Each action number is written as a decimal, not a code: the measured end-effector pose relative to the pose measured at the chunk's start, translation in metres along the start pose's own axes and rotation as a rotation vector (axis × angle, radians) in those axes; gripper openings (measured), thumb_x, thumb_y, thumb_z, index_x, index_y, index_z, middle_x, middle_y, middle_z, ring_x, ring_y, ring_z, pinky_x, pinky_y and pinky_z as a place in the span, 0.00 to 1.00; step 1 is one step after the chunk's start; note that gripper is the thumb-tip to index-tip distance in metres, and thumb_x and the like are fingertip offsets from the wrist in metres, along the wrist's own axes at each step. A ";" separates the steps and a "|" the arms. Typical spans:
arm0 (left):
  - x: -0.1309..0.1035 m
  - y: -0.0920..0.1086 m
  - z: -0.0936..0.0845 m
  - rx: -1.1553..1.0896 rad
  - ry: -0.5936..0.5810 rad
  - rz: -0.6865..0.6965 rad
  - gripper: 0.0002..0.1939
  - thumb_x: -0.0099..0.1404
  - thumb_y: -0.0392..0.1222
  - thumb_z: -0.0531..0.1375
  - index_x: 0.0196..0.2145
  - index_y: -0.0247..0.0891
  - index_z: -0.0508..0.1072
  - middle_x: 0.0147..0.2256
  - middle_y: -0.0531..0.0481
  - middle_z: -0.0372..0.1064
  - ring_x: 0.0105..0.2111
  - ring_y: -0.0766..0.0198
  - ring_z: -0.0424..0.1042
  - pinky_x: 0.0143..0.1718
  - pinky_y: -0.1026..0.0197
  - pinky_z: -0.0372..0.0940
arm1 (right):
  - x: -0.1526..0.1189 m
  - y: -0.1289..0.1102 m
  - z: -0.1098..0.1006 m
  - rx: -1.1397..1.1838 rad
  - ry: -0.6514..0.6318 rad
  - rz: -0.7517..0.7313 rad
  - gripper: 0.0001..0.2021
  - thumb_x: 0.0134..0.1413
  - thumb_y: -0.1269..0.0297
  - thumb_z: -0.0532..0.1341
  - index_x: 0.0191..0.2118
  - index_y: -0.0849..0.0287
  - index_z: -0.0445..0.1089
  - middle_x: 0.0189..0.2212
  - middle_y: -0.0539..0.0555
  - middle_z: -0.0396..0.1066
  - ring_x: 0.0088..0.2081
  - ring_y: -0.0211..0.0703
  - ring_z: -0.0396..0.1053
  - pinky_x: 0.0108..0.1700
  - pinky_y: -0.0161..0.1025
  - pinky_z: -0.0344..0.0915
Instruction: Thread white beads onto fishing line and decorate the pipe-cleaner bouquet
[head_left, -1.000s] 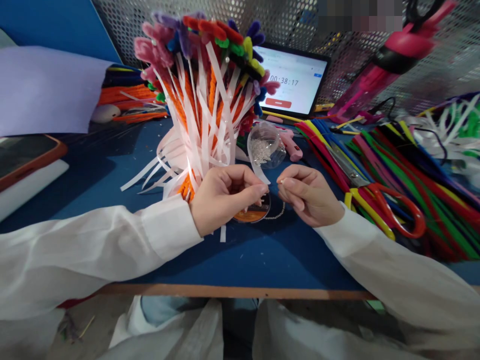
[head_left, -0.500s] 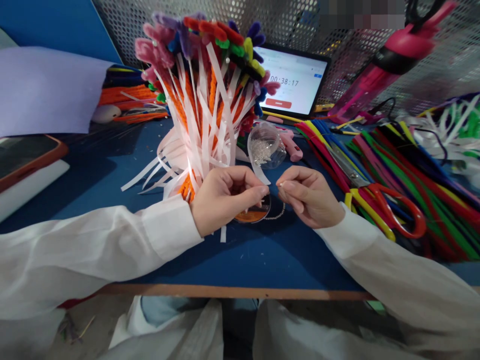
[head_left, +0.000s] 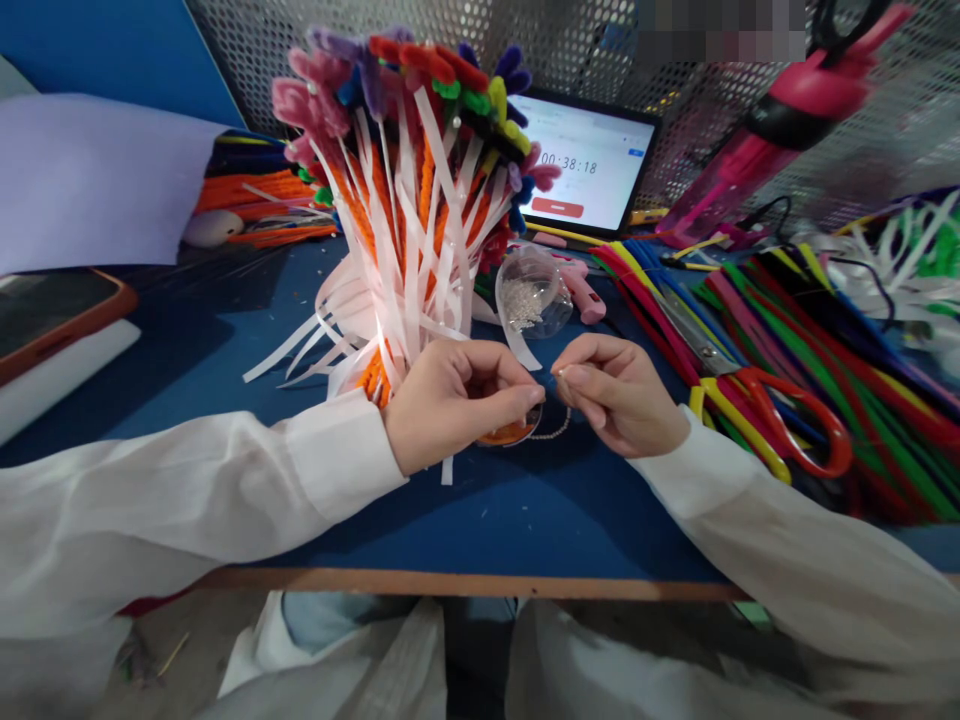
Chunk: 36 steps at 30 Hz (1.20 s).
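Note:
My left hand (head_left: 465, 395) is closed in a pinch, thumb against forefinger; whatever it holds is too small to make out. A short gap to its right, my right hand (head_left: 619, 390) pinches too, with a tiny thing at its fingertips that I cannot name. Between and below them curves a thin silver beaded chain (head_left: 553, 432); I cannot tell whether a hand holds it. Partly behind my left hand lies a round orange-and-black item (head_left: 510, 434). A clear plastic cup (head_left: 551, 300) of small silvery pieces lies tipped just beyond, with a white ribbon end beside it.
A bunch of pipe-cleaner flowers (head_left: 420, 200) with white ribbons stands behind my left hand. Scissors (head_left: 795, 420) lie on coloured pipe cleaners (head_left: 847, 350) at right. Behind are a pink glue gun (head_left: 583, 290), a tablet (head_left: 592, 165) and a pink bottle (head_left: 780, 130). A phone (head_left: 60, 310) lies left.
My left fingertips have shifted slightly right and down and hide more of the round item. My right hand has barely moved. The tablet's timer went from 00:38:17 to 00:38:18.

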<state>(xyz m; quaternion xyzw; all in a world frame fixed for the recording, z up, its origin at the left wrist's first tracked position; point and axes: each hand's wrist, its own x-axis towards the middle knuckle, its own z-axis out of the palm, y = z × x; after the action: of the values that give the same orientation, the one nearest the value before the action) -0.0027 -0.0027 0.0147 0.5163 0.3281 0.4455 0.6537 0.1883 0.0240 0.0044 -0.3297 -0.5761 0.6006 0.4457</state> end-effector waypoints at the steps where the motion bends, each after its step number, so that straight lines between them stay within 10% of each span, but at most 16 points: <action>1: 0.000 0.000 0.000 0.004 0.000 -0.003 0.11 0.49 0.36 0.73 0.24 0.32 0.74 0.19 0.53 0.70 0.18 0.74 0.64 0.19 0.71 0.60 | 0.000 0.000 0.000 0.002 -0.011 -0.006 0.09 0.47 0.59 0.72 0.28 0.58 0.76 0.10 0.41 0.61 0.11 0.26 0.51 0.17 0.32 0.45; 36: 0.002 -0.004 -0.002 0.115 0.015 0.052 0.16 0.50 0.43 0.74 0.36 0.32 0.82 0.29 0.46 0.79 0.26 0.68 0.74 0.26 0.68 0.69 | -0.005 -0.006 0.002 -0.080 0.099 -0.132 0.04 0.49 0.62 0.71 0.28 0.55 0.79 0.11 0.42 0.62 0.12 0.27 0.52 0.16 0.31 0.47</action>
<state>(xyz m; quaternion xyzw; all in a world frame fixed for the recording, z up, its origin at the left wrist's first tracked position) -0.0030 -0.0003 0.0101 0.5579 0.3446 0.4465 0.6087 0.1897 0.0183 0.0099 -0.3377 -0.5974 0.5293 0.4990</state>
